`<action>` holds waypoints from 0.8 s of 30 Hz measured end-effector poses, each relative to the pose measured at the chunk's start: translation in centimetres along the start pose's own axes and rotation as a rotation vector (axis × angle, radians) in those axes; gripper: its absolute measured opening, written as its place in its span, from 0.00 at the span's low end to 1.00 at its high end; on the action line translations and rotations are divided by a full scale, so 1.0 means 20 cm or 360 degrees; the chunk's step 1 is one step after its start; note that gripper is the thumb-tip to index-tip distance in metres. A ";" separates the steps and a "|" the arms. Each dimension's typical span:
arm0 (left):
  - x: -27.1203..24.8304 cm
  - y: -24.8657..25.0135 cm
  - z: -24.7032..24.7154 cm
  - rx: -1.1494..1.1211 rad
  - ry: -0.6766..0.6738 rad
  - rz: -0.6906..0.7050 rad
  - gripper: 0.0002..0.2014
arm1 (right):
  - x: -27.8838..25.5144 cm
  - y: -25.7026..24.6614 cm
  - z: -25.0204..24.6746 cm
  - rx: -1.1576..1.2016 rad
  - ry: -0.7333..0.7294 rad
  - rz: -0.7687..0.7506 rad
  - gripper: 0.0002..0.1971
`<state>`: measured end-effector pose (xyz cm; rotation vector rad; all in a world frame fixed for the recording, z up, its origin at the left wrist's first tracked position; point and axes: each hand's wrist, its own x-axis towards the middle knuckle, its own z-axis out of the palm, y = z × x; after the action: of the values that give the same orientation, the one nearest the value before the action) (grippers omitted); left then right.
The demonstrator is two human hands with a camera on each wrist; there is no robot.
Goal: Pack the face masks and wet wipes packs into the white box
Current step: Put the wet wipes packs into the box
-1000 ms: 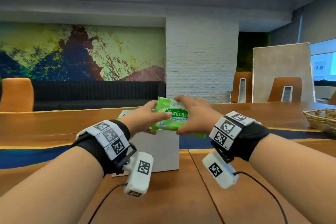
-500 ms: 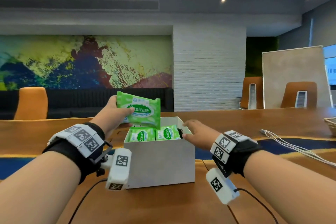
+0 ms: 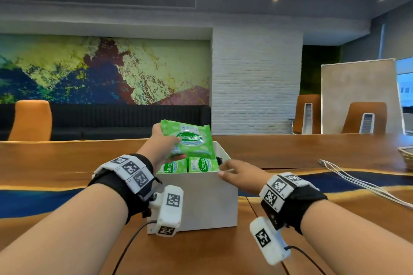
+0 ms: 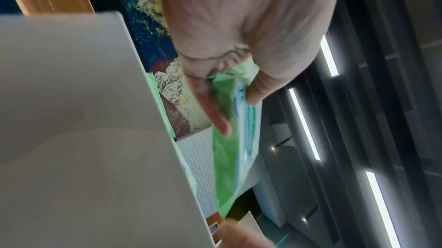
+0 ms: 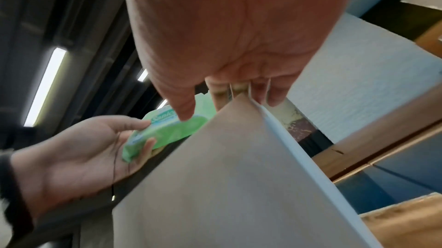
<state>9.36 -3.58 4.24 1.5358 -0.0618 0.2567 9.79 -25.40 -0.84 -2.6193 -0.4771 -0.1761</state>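
My left hand (image 3: 159, 147) grips a green wipes pack (image 3: 190, 139) above the white box (image 3: 201, 198); my right hand (image 3: 240, 176) pinches its near right corner.

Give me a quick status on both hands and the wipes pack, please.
Left hand grips wet wipes pack above white box. Right hand holds box's near right corner. Two wipes packs already standing inside; nothing blocking.
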 end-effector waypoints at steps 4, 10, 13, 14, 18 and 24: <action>-0.01 0.02 0.12 0.0021 -0.0242 0.0044 0.20 | 0.03 0.02 -0.16 0.0934 0.0542 0.0172 0.32; 0.01 0.03 0.20 0.0208 -0.0537 0.0236 0.21 | 0.02 0.00 -0.28 0.1180 0.0288 0.0038 0.25; 0.05 0.00 0.21 0.0481 -0.0471 0.0377 0.22 | 0.02 0.01 -0.28 0.1153 0.0382 0.0027 0.16; 0.07 -0.02 0.20 0.0683 -0.0422 0.0427 0.24 | 0.04 0.01 -0.27 0.1135 0.0471 0.0041 0.14; 0.11 -0.14 0.18 0.1490 -0.0490 0.0462 0.26 | 0.07 0.02 -0.23 0.0581 0.0962 0.0241 0.16; 0.14 -0.22 0.22 0.2069 -0.0682 0.0183 0.28 | 0.16 -0.01 -0.10 0.0215 0.0944 0.0247 0.15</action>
<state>13.61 -7.58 0.60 2.8700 -0.3777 0.0206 12.59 -25.18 1.72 -2.3053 -0.0735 -0.8057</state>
